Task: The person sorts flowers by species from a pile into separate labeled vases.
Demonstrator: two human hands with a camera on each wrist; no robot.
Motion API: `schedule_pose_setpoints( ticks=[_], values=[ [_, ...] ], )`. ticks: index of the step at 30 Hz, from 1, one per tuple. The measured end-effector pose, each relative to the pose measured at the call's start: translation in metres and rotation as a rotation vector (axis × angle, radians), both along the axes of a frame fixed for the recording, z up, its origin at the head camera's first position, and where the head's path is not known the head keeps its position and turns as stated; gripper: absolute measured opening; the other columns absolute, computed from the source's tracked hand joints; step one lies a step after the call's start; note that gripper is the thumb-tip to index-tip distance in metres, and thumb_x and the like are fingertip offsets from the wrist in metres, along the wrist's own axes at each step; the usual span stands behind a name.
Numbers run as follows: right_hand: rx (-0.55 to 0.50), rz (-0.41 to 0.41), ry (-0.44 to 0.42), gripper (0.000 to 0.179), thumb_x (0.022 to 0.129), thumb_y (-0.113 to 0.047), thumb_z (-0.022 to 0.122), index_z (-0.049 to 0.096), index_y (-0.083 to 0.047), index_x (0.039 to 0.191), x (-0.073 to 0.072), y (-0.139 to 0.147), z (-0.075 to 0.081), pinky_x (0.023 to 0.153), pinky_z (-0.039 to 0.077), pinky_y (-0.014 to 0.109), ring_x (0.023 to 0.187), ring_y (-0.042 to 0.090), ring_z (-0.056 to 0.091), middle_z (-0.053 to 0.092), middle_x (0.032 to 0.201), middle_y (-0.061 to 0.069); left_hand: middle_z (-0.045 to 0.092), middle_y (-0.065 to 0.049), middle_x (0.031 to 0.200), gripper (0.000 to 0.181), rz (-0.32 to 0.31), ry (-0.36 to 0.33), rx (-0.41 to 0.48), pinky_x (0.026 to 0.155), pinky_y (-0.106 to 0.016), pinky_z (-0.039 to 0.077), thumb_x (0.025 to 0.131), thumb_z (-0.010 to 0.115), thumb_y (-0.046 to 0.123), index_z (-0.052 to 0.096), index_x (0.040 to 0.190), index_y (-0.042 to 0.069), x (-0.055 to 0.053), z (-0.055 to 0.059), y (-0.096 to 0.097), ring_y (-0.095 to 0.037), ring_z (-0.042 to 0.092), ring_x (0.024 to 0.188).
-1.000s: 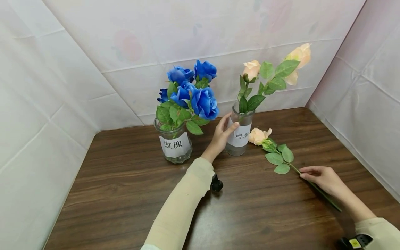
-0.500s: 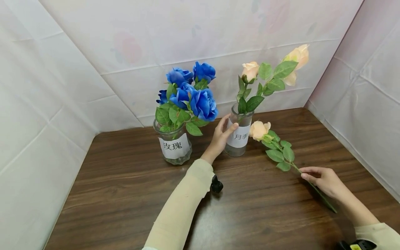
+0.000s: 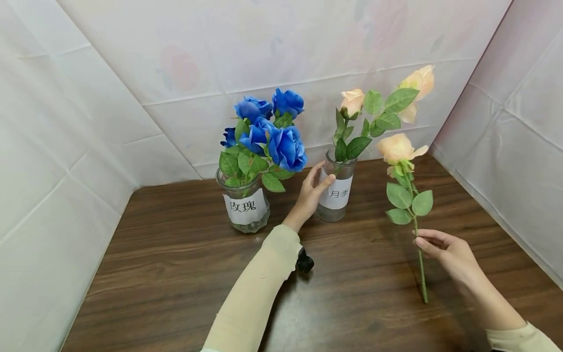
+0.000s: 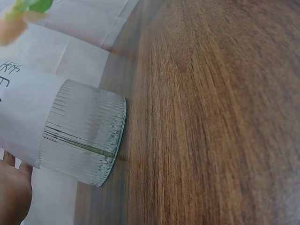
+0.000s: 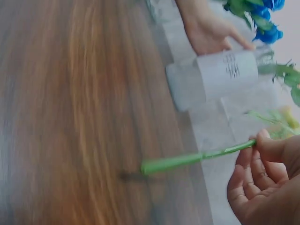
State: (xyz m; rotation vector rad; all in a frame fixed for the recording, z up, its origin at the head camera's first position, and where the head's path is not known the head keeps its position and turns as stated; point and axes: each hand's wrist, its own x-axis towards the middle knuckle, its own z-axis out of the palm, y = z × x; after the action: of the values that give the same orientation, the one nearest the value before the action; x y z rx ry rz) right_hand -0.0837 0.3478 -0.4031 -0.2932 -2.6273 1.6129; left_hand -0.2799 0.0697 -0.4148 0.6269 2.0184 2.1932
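My right hand (image 3: 455, 256) pinches a peach-coloured rose (image 3: 398, 148) by its green stem between thumb and fingers. The flower head points up and away, and the stem's lower end (image 5: 168, 164) sticks out past my fingertips, close over the tabletop. My left hand (image 3: 310, 195) grips the left side of a clear glass vase (image 3: 332, 214), thumb across its white paper label (image 3: 336, 193). Two more peach roses (image 3: 353, 101) stand in this vase, one upright and one leaning right. In the left wrist view a stem (image 4: 96, 149) shows through the ribbed glass.
To the left stands a second glass vase (image 3: 248, 226) with a white label, holding several blue roses (image 3: 288, 146). The brown wood-grain table (image 3: 176, 274) is bounded by white cloth (image 3: 176, 132) at the back and both sides.
My right hand has lifted the rose from the table and turned it from slanting to nearly upright, its head rising and moving right. My left hand stays on the vase.
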Motion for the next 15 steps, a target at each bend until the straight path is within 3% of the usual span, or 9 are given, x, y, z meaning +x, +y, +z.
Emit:
schedule_pose_setpoints(
  ticks=[4, 8, 11, 14, 15],
  values=[
    [-0.248, -0.023, 0.145, 0.018, 0.095, -0.009, 0.068, 0.075, -0.02, 0.108, -0.001, -0.014, 0.004, 0.071, 0.054, 0.017, 0.082, 0.001, 0.068, 0.072, 0.091, -0.016, 0.024, -0.011, 0.162, 0.056, -0.01, -0.003, 0.003, 0.12, -0.039, 0.018, 0.101, 0.055, 0.02, 0.036, 0.153, 0.01, 0.001, 0.001, 0.0, -0.026, 0.018, 0.149],
    [-0.461, -0.034, 0.294, 0.022, 0.093, 0.003, 0.066, 0.076, -0.015, 0.102, -0.002, -0.03, 0.011, 0.072, 0.055, 0.017, 0.081, 0.005, 0.071, 0.075, 0.089, -0.006, 0.024, -0.013, 0.161, 0.057, -0.022, -0.016, 0.009, 0.119, -0.038, 0.019, 0.1, 0.056, 0.018, 0.036, 0.152, 0.007, 0.003, 0.006, -0.002, -0.028, 0.018, 0.149],
    [-0.523, -0.054, 0.39, 0.02, 0.092, 0.006, 0.065, 0.075, -0.009, 0.102, -0.007, -0.041, 0.017, 0.072, 0.055, 0.017, 0.08, 0.007, 0.071, 0.075, 0.091, -0.003, 0.025, -0.017, 0.16, 0.056, -0.027, -0.02, 0.0, 0.119, -0.039, 0.021, 0.1, 0.056, 0.015, 0.036, 0.151, 0.003, 0.01, 0.016, -0.006, -0.03, 0.02, 0.148],
    [-0.568, -0.093, 0.468, 0.017, 0.092, 0.007, 0.064, 0.074, -0.003, 0.102, -0.013, -0.05, 0.025, 0.07, 0.055, 0.017, 0.079, 0.008, 0.071, 0.075, 0.09, -0.001, 0.026, -0.019, 0.159, 0.056, -0.03, -0.009, -0.005, 0.118, -0.04, 0.023, 0.1, 0.056, 0.012, 0.036, 0.151, 0.0, 0.009, 0.017, -0.006, -0.032, 0.021, 0.148],
    [-0.583, -0.111, 0.488, 0.016, 0.092, 0.007, 0.064, 0.074, -0.001, 0.102, -0.016, -0.053, 0.028, 0.07, 0.055, 0.017, 0.079, 0.008, 0.071, 0.075, 0.09, -0.001, 0.026, -0.019, 0.159, 0.056, -0.03, -0.005, -0.006, 0.118, -0.04, 0.023, 0.099, 0.056, 0.012, 0.036, 0.151, 0.001, 0.006, 0.013, -0.005, -0.031, 0.021, 0.148]
  ],
)
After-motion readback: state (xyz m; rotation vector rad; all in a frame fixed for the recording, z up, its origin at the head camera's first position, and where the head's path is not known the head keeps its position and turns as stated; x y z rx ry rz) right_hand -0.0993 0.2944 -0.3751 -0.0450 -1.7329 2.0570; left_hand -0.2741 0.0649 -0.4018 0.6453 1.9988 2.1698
